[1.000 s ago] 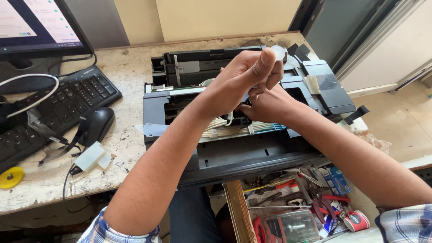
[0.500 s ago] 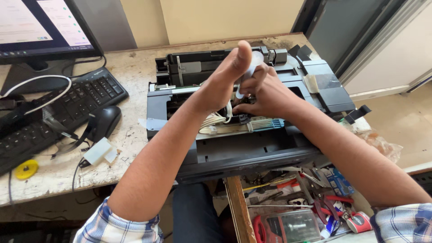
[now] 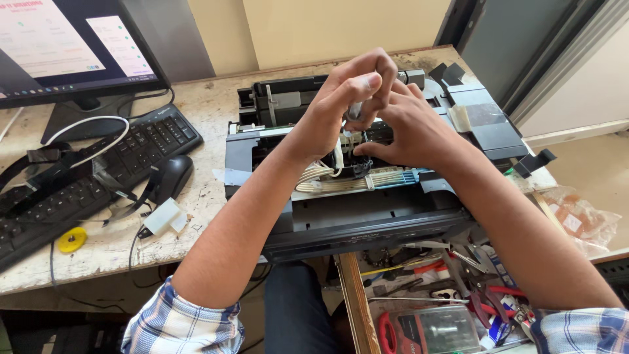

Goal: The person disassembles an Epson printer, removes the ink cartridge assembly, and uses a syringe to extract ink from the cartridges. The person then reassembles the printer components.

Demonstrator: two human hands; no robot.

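An opened black printer (image 3: 367, 223) lies on the worn desk in front of me, its insides bared. Both my hands work over its middle. My left hand (image 3: 344, 98) pinches a small grey part between thumb and fingertips above the black carriage (image 3: 357, 167). My right hand (image 3: 413, 124) has its fingers curled around the carriage from the right. White tubes and a flat white ribbon cable (image 3: 341, 182) run out under the hands. What the fingertips touch inside is partly hidden.
A black keyboard (image 3: 85, 177), a mouse (image 3: 170, 177), a monitor (image 3: 72, 46), a white adapter (image 3: 164, 216) and a yellow tape roll (image 3: 72, 239) sit to the left. An open drawer of tools (image 3: 445, 295) lies below the printer. A plastic bag (image 3: 576, 219) is at the right.
My left hand has lifted and now pinches a small part above the carriage; my right hand has shifted slightly right on the carriage. The view has moved a little closer.
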